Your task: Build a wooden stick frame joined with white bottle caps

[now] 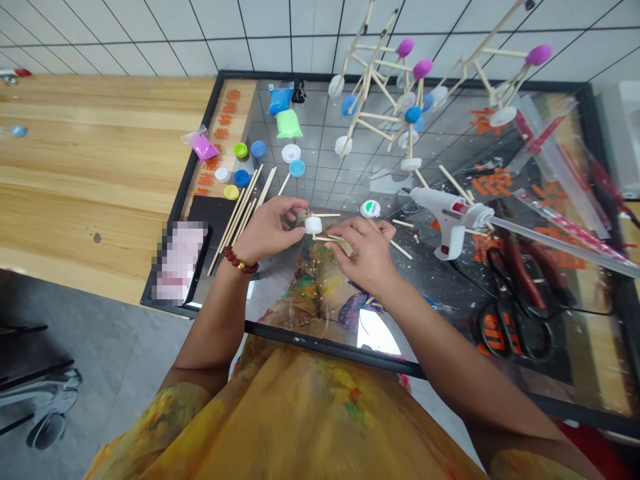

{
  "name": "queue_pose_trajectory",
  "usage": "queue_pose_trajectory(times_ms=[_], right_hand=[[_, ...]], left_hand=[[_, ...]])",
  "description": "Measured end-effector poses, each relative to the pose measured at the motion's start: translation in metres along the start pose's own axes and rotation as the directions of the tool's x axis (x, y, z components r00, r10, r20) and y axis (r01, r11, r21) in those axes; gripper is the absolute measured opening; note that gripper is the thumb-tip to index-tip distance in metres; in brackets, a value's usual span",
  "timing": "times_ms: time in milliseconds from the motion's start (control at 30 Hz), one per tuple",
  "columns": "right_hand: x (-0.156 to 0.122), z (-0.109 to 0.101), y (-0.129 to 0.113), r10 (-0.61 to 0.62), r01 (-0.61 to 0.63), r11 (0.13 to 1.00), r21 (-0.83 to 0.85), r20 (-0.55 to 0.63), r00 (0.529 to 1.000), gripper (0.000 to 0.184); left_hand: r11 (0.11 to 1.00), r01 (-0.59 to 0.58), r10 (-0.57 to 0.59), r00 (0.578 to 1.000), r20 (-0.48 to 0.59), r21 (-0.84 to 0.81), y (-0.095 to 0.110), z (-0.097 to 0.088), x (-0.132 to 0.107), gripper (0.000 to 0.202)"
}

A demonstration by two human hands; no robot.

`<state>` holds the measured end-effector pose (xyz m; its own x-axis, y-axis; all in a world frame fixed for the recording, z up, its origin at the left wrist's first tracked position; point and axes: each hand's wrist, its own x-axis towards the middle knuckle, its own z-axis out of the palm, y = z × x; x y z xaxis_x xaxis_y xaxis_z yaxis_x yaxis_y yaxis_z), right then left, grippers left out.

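My left hand [267, 230] pinches a small white plastic cap [313, 225] between its fingertips, with thin wooden sticks [325, 227] fixed to the cap. My right hand [363, 257] presses down on the sticks close by the cap, its fingers curled over them. Part of the stick joint is hidden by my fingers. A red bead bracelet [241, 260] circles my left wrist. Both hands work just above a glass-topped board [320, 320].
Beyond my hands stand finished stick frames [380, 100] with caps and purple clay balls. A white glue gun [445, 217] lies to the right, near black-handled scissors [515, 320]. Loose sticks [240, 217], bottle caps [257, 149] and clay packets [290, 123] lie to the left.
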<state>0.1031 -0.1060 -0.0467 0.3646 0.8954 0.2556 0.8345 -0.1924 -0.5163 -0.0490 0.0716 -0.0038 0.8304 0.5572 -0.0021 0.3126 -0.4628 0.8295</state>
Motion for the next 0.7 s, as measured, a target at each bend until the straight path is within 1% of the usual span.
queue_pose_trajectory(times_ms=[100,167,233,333,500,700], right_hand=[[0.001,0.000,0.000,-0.011,0.011,1.000,-0.015,0.004,1.000,0.015],[0.001,0.000,-0.001,-0.019,0.019,0.999,-0.034,0.009,1.000,0.017],[0.001,0.000,-0.002,-0.019,0.019,0.999,-0.049,0.017,1.000,0.018],[0.001,-0.001,-0.002,-0.017,0.018,0.999,-0.049,0.022,1.000,0.018],[0.000,-0.001,-0.002,-0.015,0.016,0.999,-0.049,0.030,0.999,0.019],[0.000,-0.002,-0.002,-0.018,0.021,0.998,-0.060,0.049,0.999,0.022]], left_hand=[[0.995,-0.082,0.080,0.996,0.036,0.058,-0.006,0.000,0.000,0.059],[0.986,-0.120,0.114,0.992,0.056,0.115,-0.009,0.005,0.000,0.061],[0.975,-0.146,0.136,0.988,0.069,0.166,-0.010,0.011,0.000,0.056],[0.964,-0.161,0.152,0.987,0.057,0.213,-0.009,0.018,0.001,0.046],[0.949,-0.210,0.208,0.978,0.033,0.236,-0.006,0.020,0.002,0.032],[0.941,-0.239,0.241,0.970,0.023,0.239,-0.005,0.022,0.003,0.032]])
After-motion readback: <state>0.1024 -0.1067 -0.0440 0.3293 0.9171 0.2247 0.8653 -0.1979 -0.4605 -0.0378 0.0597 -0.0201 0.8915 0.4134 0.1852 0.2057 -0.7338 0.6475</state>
